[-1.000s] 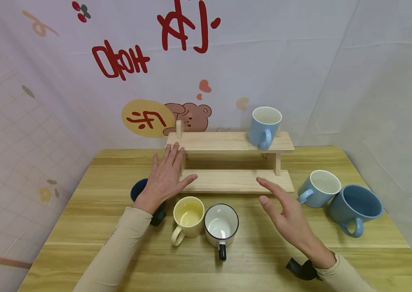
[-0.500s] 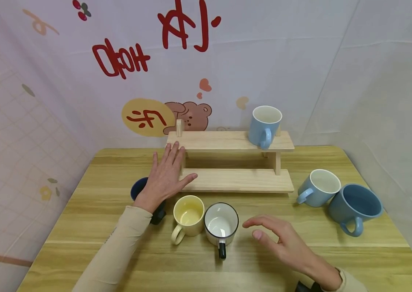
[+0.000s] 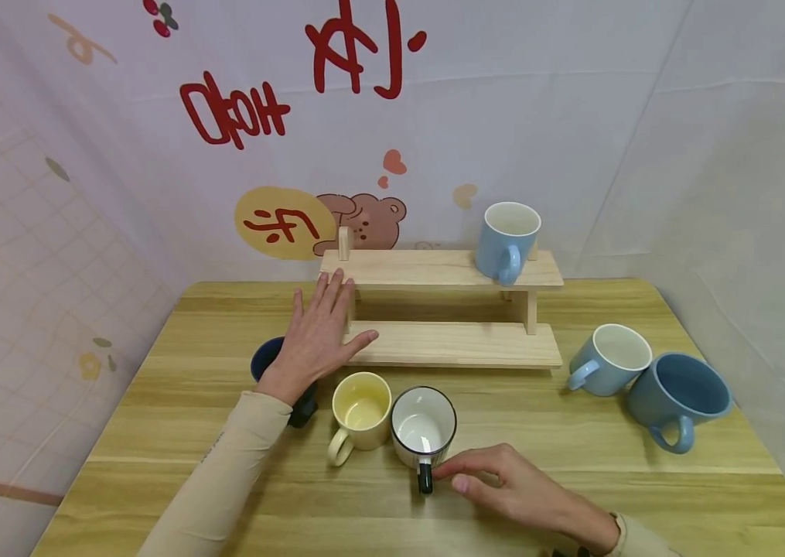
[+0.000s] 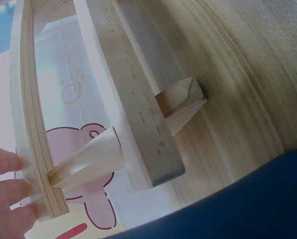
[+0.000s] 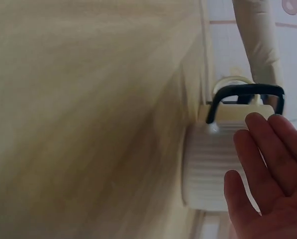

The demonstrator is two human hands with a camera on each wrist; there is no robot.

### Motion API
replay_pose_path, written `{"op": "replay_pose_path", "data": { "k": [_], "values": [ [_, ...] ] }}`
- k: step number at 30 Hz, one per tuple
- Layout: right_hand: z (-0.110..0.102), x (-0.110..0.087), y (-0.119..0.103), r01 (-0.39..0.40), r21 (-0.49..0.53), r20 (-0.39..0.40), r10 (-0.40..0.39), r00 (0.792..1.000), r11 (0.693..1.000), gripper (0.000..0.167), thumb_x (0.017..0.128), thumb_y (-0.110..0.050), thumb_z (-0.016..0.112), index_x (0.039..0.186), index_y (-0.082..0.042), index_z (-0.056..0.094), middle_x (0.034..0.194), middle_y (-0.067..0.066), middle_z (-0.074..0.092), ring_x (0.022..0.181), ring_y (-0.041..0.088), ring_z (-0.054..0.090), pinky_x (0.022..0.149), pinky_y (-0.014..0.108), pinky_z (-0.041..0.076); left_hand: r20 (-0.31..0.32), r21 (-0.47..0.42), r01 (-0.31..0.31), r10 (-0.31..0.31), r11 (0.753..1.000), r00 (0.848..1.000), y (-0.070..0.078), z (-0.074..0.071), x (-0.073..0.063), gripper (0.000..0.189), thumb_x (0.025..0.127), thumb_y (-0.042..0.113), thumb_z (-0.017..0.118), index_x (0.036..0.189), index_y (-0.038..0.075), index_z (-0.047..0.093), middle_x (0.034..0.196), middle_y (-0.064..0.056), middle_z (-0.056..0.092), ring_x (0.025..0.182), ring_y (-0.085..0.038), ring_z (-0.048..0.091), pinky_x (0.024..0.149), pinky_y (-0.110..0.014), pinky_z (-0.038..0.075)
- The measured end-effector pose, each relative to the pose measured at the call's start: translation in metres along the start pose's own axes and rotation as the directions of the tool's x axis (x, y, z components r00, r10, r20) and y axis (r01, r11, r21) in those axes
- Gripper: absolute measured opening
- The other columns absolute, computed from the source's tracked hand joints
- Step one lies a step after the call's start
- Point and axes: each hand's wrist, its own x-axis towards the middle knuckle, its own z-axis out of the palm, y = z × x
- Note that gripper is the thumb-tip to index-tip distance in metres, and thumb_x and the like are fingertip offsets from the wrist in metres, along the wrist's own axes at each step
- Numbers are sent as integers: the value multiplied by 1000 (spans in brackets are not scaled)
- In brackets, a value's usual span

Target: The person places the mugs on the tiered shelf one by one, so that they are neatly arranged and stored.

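Note:
My left hand (image 3: 315, 336) lies with fingers spread on the left end of the two-tier wooden shelf (image 3: 420, 271); its fingertips meet the upper board's edge in the left wrist view. Below it, a dark blue mug (image 3: 267, 359) is partly hidden by that hand. My right hand (image 3: 503, 487) reaches the white mug (image 3: 423, 422) with a black rim, index fingertip right at its black handle (image 3: 425, 478). In the right wrist view, the fingers (image 5: 267, 159) extend fairly straight beside the ribbed mug wall and under the handle. A yellow mug (image 3: 361, 410) stands left of the white mug.
A light blue mug (image 3: 507, 244) stands at the right of the upper shelf board. On the table's right are another light blue mug (image 3: 608, 360) and a larger blue mug (image 3: 679, 398), side by side. A printed cloth (image 3: 573, 139) hangs behind the table.
My right hand has come down and left from in front of the lower shelf board to the white mug's handle. My left hand has stayed on the shelf.

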Motion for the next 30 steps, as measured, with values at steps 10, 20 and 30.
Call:
{"op": "replay_pose_path", "data": {
  "k": [10, 20, 30],
  "values": [
    [17, 9, 8, -100, 231, 111, 76, 991, 968, 28, 109, -10, 52, 129, -5, 72, 124, 4, 74, 116, 8, 64, 102, 24, 47, -6, 15, -5, 5, 1000, 1000, 1, -1, 0, 101, 97, 76, 44, 166, 7, 20, 173, -13, 8, 160, -32, 1, 121, -69, 9],
    [23, 13, 8, -139, 317, 114, 108, 988, 938, 25, 110, -14, 52, 111, -4, 76, 107, 12, 76, 104, 7, 65, 96, 23, 47, -8, 3, -5, 5, 1000, 1000, 1, -1, -1, 100, 97, 75, 45, 165, 6, 21, 173, -14, 9, 159, -33, 1, 121, -69, 5],
    [12, -3, 8, -219, 327, 81, 204, 976, 919, 26, 110, -15, 50, 107, -7, 74, 98, 7, 75, 93, 7, 62, 83, 21, 46, -7, 3, -7, 7, 1000, 1000, 1, -1, -1, 100, 97, 75, 45, 165, 6, 21, 173, -14, 9, 159, -33, 1, 121, -68, 3]
  ]
}}
